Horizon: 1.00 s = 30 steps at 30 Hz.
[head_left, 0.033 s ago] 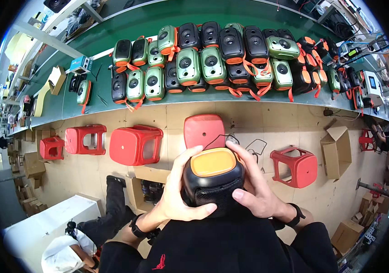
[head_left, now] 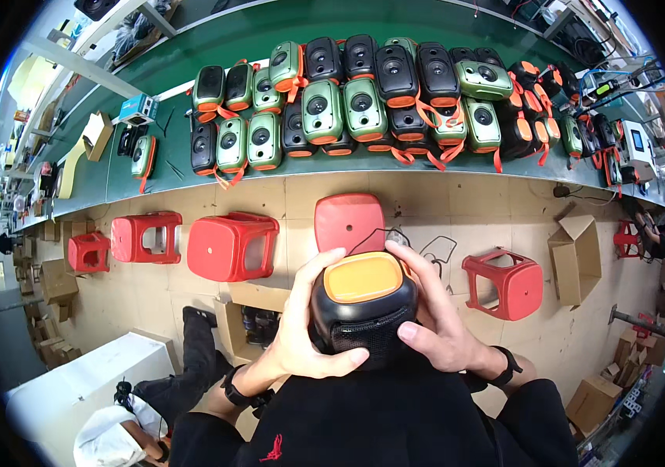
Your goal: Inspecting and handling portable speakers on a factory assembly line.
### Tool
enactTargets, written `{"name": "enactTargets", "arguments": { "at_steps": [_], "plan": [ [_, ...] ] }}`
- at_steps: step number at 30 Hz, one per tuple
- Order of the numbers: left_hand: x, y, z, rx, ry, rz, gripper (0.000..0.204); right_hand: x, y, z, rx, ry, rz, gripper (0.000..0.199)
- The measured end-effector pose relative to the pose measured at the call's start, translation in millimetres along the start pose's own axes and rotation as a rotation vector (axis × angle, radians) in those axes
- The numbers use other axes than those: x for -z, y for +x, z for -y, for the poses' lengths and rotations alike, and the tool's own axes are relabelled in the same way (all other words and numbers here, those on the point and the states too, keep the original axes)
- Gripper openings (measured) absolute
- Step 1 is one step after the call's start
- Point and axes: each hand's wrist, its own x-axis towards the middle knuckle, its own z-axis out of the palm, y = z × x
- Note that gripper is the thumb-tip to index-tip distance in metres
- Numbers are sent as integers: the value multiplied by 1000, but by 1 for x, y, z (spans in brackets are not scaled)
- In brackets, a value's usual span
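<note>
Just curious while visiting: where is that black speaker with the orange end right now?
Low in the middle of the head view, the black speaker with the orange end sits clasped between both hands, just below the red plastic stool.

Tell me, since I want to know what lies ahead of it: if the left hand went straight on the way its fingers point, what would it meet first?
Probably the red stool just past the black and orange speaker that the left hand wraps; depth is unclear, since the stool sits lower, on the floor.
</note>
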Motion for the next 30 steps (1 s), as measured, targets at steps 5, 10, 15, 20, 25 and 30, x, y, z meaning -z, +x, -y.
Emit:
{"name": "enactTargets", "arguments": {
  "at_steps": [5, 10, 15, 20, 25, 30],
  "plan": [
    [-3, -8, 5, -27, -44, 20, 104, -2, -4, -7, 75, -81, 0, 78],
    [-5, -10, 10, -92, -35, 19, 101, -7, -4, -6, 70, -24, -24, 78],
    [-10, -9, 16, -324, 281, -44, 94, -4, -6, -14, 91, -42, -16, 79],
    [-17, -12, 20, -440, 500, -72, 88, -5, -17, -22, 31, 57, -13, 80],
    [-18, -24, 31, -364, 558, -8, 106, -2, -17, -41, 47, 84, 21, 83],
    [-19, -36, 57, -191, 390, -230, 96, 2, -3, -52, -18, 116, -6, 77]
  ]
}}
